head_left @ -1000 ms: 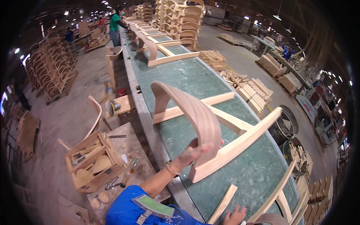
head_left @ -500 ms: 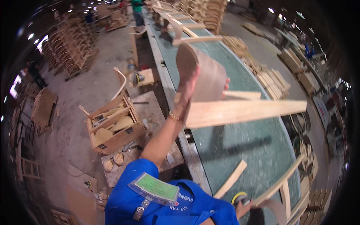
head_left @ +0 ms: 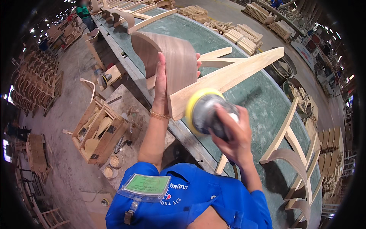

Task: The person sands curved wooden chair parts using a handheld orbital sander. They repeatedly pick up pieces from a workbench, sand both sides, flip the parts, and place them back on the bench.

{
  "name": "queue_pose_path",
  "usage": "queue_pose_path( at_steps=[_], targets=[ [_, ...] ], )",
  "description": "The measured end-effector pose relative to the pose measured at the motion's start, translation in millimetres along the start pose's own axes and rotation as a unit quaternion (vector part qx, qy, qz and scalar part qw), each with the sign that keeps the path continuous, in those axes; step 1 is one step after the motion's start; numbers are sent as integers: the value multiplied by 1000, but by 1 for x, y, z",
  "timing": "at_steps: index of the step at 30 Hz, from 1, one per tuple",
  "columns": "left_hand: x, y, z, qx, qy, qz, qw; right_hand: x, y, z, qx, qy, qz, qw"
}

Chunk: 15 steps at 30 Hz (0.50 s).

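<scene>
In my left hand (head_left: 161,84) is a wooden chair frame, gripped by its broad curved panel (head_left: 178,57) of grey-brown wood. A pale tapered leg (head_left: 240,74) of the frame slants up to the right above the green table. My right hand (head_left: 237,138) is wrapped round a dark orbital sander (head_left: 207,113) with a yellow pad edge. The sander is at the near end of the pale leg, blurred by motion; whether its pad touches the wood I cannot tell. Two thinner pale rails (head_left: 218,57) show behind the leg.
Similar chair frames lie on the green table (head_left: 244,118) at the far end and at the near right (head_left: 288,145). To the left stands a divided wooden box (head_left: 100,131) of tools and round pads. Beyond it are stacked curved parts (head_left: 36,82). A person in green (head_left: 84,12) stands far off.
The sander has come up from the table at the lower right to the near end of the leg in my right hand. The chair frame appears lower and further left, tilted more steeply.
</scene>
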State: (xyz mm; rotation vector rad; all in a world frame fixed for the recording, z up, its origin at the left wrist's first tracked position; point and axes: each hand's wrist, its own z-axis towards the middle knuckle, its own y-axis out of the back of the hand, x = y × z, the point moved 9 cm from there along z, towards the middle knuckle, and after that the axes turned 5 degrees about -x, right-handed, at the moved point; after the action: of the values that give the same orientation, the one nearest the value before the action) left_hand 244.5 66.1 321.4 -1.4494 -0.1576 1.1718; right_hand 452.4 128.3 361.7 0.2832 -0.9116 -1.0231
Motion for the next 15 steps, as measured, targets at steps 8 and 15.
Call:
queue_pose_path(
  at_steps=[8,15],
  targets=[
    [9,-3,-9,-30,1,2,1000,24,-19,-2,91,39,-3,995],
    [18,-5,-21,-29,-11,49,998,55,-10,12,148,57,29,987]
  ],
)
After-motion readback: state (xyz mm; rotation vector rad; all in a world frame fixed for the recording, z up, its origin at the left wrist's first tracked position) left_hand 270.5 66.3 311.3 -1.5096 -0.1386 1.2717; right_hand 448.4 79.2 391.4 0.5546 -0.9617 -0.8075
